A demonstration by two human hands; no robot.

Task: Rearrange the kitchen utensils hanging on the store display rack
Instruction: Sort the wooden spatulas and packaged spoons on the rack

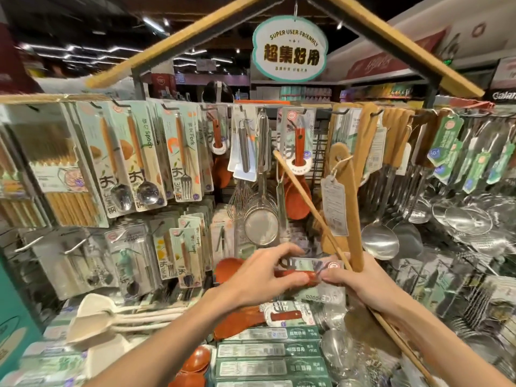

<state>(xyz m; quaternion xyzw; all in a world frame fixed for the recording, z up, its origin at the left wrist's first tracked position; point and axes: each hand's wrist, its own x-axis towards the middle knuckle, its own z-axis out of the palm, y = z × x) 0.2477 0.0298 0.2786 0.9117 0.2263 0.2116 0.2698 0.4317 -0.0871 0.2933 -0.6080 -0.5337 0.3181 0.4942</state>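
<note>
A store display rack (321,108) carries carded spoons, forks, whisks, strainers and wooden spatulas on hooks. My left hand (259,277) grips a red-orange rice spoon (231,268) with its card (304,265), held flat in front of the rack. My right hand (354,283) pinches the card's right end and also holds a wooden spatula (349,196) with a paper tag and long wooden chopsticks (310,205), both pointing up. A matching red-handled spoon (299,146) hangs on the top hook above.
Steel ladles (379,241) and skimmers hang at the right. White spatulas (95,317), red spoons (192,361) and boxed items (268,350) lie on the shelf below my arms. Empty hooks (28,244) stick out at the lower left. A sign (289,48) hangs overhead.
</note>
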